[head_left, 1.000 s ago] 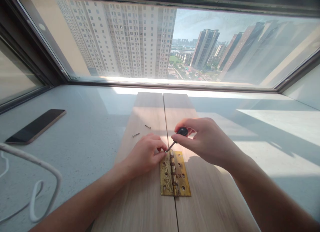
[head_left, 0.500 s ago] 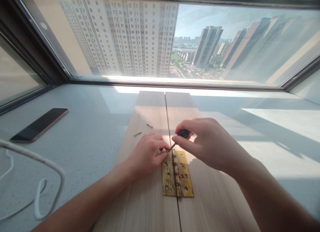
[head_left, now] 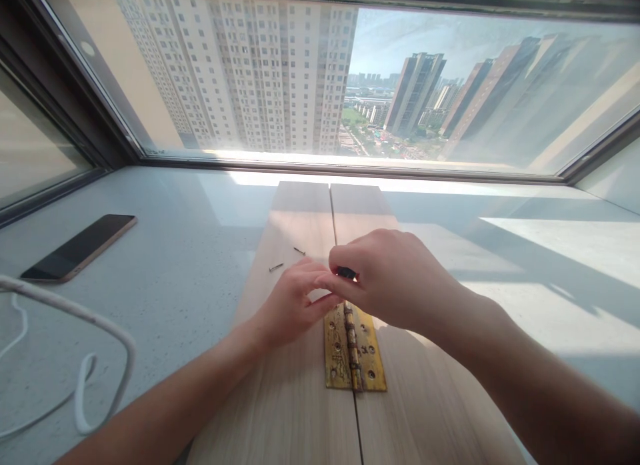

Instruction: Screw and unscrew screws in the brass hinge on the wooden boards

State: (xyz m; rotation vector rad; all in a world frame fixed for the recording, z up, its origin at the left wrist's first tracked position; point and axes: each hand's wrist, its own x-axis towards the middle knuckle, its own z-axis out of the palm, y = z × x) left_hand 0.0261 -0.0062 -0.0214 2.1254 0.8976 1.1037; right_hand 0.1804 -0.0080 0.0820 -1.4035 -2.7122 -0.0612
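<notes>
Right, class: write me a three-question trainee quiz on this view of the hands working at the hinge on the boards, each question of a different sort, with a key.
1. True or false: the brass hinge lies across the seam between two wooden boards.
2. How many loose screws lie on the left board beyond the left hand?
3. Which item lies far left on the grey sill? A) phone B) hammer C) cup

Key
1. True.
2. Two.
3. A: the phone. Note that the right hand grips a dark-handled tool at the hinge's far end.
</notes>
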